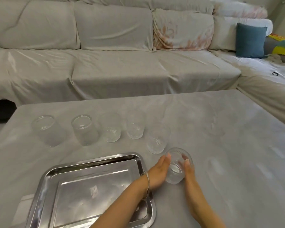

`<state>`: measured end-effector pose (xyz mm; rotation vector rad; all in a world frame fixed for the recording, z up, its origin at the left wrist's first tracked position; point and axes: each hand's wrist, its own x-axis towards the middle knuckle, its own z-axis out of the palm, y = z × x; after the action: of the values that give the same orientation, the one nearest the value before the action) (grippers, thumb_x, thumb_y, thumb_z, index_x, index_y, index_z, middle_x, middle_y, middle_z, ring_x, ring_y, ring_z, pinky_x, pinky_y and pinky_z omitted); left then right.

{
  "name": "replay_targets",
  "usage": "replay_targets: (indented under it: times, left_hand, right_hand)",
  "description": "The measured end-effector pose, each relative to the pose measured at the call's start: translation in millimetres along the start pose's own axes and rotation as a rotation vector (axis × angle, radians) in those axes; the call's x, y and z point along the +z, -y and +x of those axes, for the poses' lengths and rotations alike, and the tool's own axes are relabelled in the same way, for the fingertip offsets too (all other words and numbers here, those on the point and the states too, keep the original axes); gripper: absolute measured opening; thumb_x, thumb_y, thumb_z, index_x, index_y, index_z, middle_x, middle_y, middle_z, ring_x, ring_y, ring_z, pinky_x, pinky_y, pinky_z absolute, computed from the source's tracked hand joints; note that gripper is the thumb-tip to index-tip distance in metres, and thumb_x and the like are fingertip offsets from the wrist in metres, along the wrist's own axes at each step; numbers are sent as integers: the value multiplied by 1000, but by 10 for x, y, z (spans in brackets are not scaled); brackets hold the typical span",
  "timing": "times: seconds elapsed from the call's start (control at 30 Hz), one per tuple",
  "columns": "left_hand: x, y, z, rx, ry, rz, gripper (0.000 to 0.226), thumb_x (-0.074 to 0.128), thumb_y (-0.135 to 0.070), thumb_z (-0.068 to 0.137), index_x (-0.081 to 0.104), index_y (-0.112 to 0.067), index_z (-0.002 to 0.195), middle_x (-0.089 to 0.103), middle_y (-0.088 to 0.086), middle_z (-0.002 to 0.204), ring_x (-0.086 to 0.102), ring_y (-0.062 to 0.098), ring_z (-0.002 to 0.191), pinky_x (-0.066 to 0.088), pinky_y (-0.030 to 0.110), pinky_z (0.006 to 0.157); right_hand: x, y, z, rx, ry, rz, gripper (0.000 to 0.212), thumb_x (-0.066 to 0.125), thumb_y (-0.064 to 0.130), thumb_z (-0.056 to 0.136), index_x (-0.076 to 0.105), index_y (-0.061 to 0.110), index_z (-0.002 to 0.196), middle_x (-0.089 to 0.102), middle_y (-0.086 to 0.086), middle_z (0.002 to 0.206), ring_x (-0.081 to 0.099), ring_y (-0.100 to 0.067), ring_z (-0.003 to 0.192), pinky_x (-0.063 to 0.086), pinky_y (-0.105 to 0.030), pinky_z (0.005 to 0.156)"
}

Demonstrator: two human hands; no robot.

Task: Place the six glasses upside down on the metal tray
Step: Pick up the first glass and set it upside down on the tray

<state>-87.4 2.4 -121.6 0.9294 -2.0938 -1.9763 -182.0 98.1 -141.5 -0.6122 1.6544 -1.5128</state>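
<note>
I've got both hands cupped round the nearest glass (177,167): left hand (158,174) flat against its left wall, right hand (188,168) pressed to its right side, fingers straight. It stands upright on the grey table (229,145), mouth up, clear with a ribbed band, just right of the metal tray (44,191). Tray's shiny, rectangular, nothing in it; my left forearm, with a bangle (146,183), crosses its near right corner. Five more clear glasses (113,127) sit in a line behind, all on the table, none on the tray. A draped sofa (113,46) runs beyond.
</note>
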Motion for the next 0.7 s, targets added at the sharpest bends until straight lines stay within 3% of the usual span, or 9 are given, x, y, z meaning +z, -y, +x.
replay_targets:
  times: [0.1,0.2,0.27,0.33,0.4,0.53,0.63,0.7]
  left_hand:
    - [58,-46,-155,-10,-84,-116,65,11,-59,90,17,-28,146,21,-9,155,20,10,142,11,28,117]
    - [-17,-168,-422,-25,-41,-501,62,15,-69,85,46,-41,130,52,-14,136,48,13,125,38,33,103]
    - [-156,-252,-598,-2,-20,-764,62,19,-64,88,57,-29,123,66,-5,117,60,15,106,46,31,86]
    - [-291,-331,-783,-6,-65,-900,53,30,-50,92,57,-15,121,70,5,108,66,19,96,49,34,82]
    - [-354,-397,-1033,20,-62,-904,45,41,-37,92,59,-7,119,71,9,105,68,20,95,48,34,86]
    - [-491,-349,-1588,121,-70,-907,45,50,-34,87,61,-4,118,68,12,112,64,23,102,48,35,92]
    - [-599,-324,-2017,258,-249,-786,44,58,-34,80,63,-8,116,69,12,112,67,21,100,54,30,82]
    - [-620,-304,-2266,345,-430,-676,48,63,-35,76,62,-9,117,69,12,113,68,20,99,55,26,75]
  right_hand:
    - [151,71,-99,-70,-16,46,72,35,65,75,40,30,138,48,9,136,47,5,119,34,-27,104]
    - [251,226,-234,-157,27,101,69,33,66,76,45,29,134,54,13,131,49,5,119,36,-21,97]
    - [365,348,-382,-216,79,107,53,29,60,87,55,30,122,63,11,122,56,-1,116,41,-20,93]
    - [514,468,-546,-235,126,149,39,28,51,95,62,33,105,69,15,111,61,-1,107,49,-16,83]
    - [653,577,-716,-257,164,167,38,33,54,90,61,30,102,66,21,116,60,1,110,51,-18,85]
    - [923,757,-1058,-281,312,124,53,45,60,78,44,37,125,49,10,139,51,-9,125,40,-38,108]
    - [1161,816,-1308,-250,448,31,75,51,66,72,20,50,139,32,15,149,40,-7,131,33,-35,111]
    - [1343,823,-1476,-218,510,9,92,53,71,67,13,45,146,31,13,151,37,-10,135,29,-38,113]
